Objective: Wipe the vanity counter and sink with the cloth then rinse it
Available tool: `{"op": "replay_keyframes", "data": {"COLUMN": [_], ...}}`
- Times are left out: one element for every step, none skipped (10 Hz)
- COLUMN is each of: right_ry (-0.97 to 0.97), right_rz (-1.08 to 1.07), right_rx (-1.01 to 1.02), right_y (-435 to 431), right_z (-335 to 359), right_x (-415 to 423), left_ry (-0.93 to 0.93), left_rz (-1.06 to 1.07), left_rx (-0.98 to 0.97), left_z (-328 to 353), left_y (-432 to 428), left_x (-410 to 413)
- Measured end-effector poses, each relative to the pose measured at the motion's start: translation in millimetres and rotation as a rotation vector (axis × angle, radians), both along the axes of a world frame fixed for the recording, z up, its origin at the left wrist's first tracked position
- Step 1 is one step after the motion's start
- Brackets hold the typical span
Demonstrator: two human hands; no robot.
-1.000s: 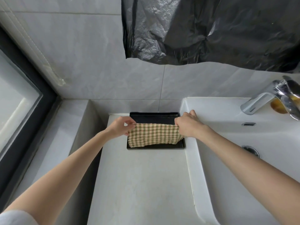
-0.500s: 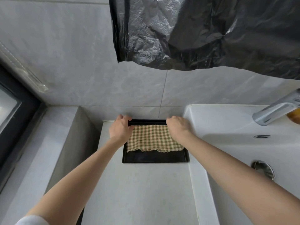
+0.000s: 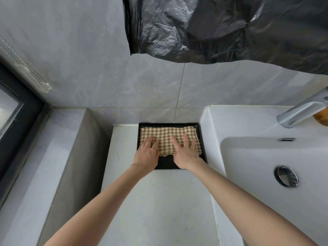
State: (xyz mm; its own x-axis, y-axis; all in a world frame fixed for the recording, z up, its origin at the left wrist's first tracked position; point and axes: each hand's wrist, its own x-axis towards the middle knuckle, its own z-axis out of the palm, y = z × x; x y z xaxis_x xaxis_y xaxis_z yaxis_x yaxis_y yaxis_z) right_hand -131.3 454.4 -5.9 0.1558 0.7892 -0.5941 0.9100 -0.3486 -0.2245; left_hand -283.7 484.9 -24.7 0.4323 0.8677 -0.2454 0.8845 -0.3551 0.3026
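Checked cloth (image 3: 170, 137) flat in black tray (image 3: 202, 139) at counter (image 3: 159, 201) back, long axis left-right along wall. Left hand (image 3: 147, 155), right hand (image 3: 185, 153) press it, fingers straight, spread. Sink (image 3: 266, 157) just right of tray, faucet (image 3: 301, 110) above.

You will find nothing to read here: no lettering shows on the cloth (image 3: 168, 134), tray (image 3: 166, 165) or tap (image 3: 301, 112).
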Motion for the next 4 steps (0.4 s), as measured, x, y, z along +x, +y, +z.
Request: {"op": "replay_keyframes", "data": {"right_ry": [-0.004,-0.005,-0.012,-0.012], "right_rz": [-0.007,0.011,0.02,0.031], "right_rx": [-0.01,0.007,0.111,0.269], "right_y": [1,0,-4,-10], "right_z": [3,10,23,37], "right_x": [2,7,10,12], "left_ry": [0.009,0.031,0.034,-0.001], "left_rz": [-0.011,-0.011,-0.039,-0.043], "left_rx": [-0.053,-0.093,-0.056,0.052], "left_z": [5,10,19,36], "left_y": [8,12,7,0], "left_x": [2,3,-1,-3]}}
